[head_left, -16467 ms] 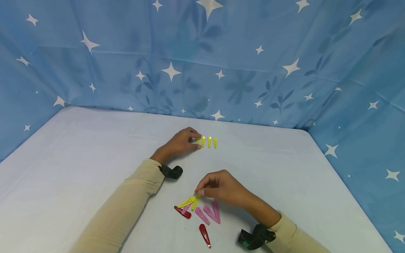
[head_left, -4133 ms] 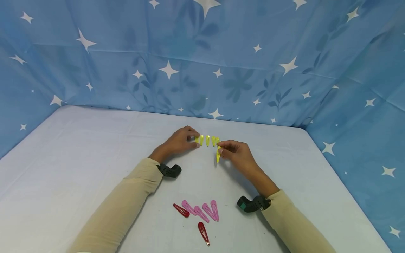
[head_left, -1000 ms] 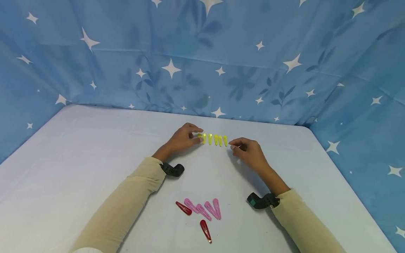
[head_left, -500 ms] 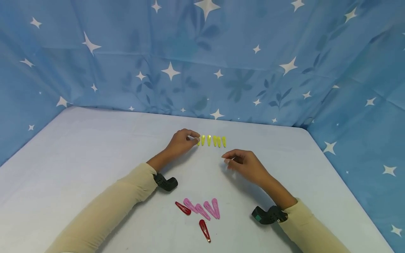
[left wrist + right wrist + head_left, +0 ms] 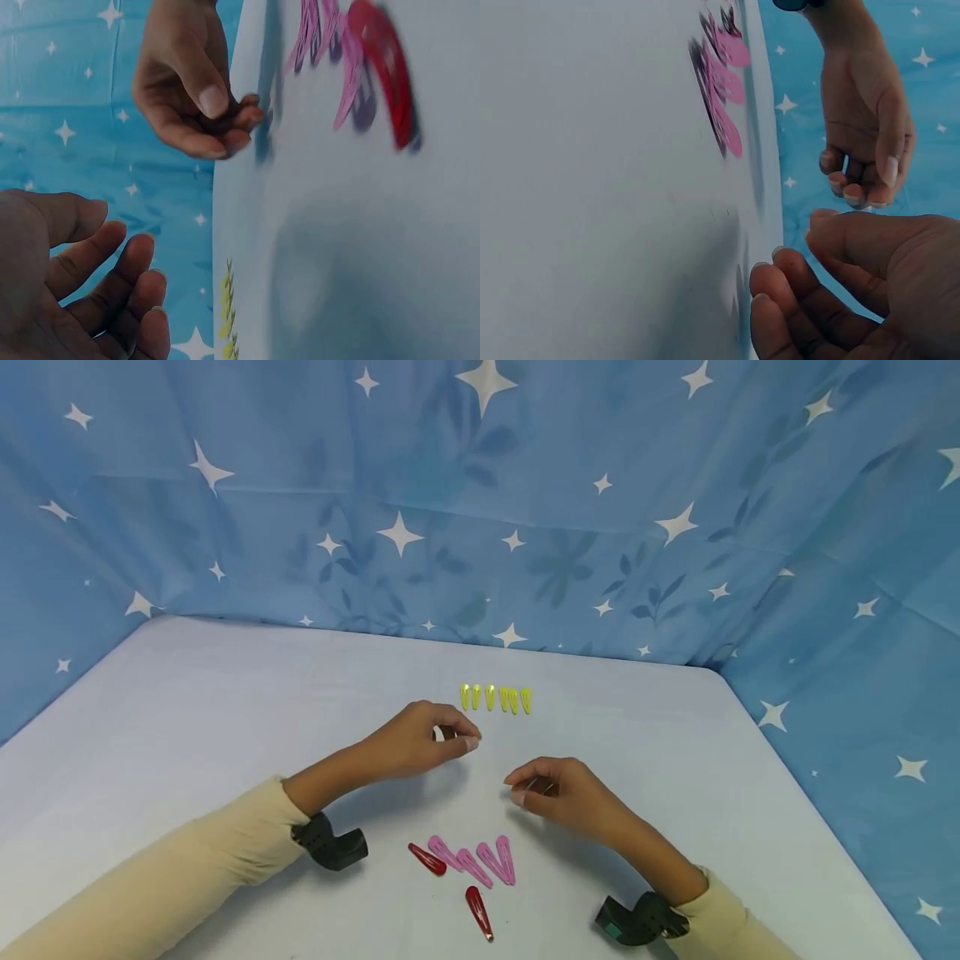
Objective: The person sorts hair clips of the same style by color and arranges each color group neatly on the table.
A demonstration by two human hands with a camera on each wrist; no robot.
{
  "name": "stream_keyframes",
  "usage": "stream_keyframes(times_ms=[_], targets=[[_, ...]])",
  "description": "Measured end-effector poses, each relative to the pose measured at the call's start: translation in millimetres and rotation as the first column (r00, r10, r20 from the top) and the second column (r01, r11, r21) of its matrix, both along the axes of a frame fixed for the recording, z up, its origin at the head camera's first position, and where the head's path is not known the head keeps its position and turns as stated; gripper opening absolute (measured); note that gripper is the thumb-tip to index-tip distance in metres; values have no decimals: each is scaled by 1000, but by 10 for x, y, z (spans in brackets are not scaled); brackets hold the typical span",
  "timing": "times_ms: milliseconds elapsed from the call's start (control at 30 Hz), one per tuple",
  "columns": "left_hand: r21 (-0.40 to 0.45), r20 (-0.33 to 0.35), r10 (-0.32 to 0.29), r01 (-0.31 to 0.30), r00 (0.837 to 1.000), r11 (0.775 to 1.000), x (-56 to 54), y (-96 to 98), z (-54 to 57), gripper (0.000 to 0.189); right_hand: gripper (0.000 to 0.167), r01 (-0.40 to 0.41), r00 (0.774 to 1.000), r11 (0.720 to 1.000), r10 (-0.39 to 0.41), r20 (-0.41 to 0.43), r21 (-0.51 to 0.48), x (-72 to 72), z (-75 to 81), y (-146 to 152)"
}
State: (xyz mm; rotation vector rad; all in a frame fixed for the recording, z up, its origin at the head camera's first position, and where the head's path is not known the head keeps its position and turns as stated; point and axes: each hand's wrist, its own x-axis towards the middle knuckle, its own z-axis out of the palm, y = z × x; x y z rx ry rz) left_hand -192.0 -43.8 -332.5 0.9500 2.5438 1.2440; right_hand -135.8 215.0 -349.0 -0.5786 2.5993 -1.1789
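Note:
Both hands hover over the white table with nothing held. My left hand [image 5: 416,739] is just in front of the row of yellow snap hair clips [image 5: 491,697], its fingers loosely bent and apart, as the left wrist view also shows. To its right and nearer me, my right hand [image 5: 566,793] has relaxed fingers, with a gap between thumb and fingertips in the right wrist view. Below the hands lie several pink snap hair clips [image 5: 474,867], some overlapping. A red hair clip [image 5: 427,859] lies at their left, and another red clip [image 5: 479,913] lies nearer me.
A white cloth covers the table [image 5: 247,693]. Behind it and at the sides hangs a blue curtain [image 5: 450,568] with white stars. Each wrist wears a black camera strap [image 5: 330,845].
Several seconds ago the right hand carried yellow clips from the pile to the row's right end. Over the last second both hands have drawn back from the row toward me; the left let go of its end.

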Motion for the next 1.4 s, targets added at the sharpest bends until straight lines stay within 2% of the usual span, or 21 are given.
stream_keyframes(times_ms=[67,267,433,667,767,900,1067,1200,1400], targets=[[6,-7,-16,16,1000,1000,106,-49,11,21,19,-6,1000,1000,6,10,16,49,-12,-33],[0,56,-21,21,998,1000,344,-156,-23,15,16,-22,1000,999,22,-7,33,191,-33,-104],[-9,82,-53,54,995,999,493,-196,-143,11,17,-11,1000,999,11,-11,50,303,-32,-142],[61,141,-110,103,984,993,655,-166,-247,13,21,-45,999,999,45,17,14,378,-36,-139],[56,170,-97,89,981,994,696,-167,-258,16,23,-65,998,998,65,15,15,382,-29,-139],[-13,190,-66,70,980,997,700,-185,-278,25,27,-86,996,995,87,-14,51,377,-33,-154],[-82,159,-109,123,981,989,678,-200,-292,32,27,-110,989,988,119,-84,110,384,-60,-170],[-104,139,-128,143,982,984,669,-194,-294,27,25,-101,989,986,114,-97,134,381,-56,-185],[-95,120,-138,150,983,984,673,-198,-291,10,17,-101,988,986,115,-105,135,385,-57,-183]])
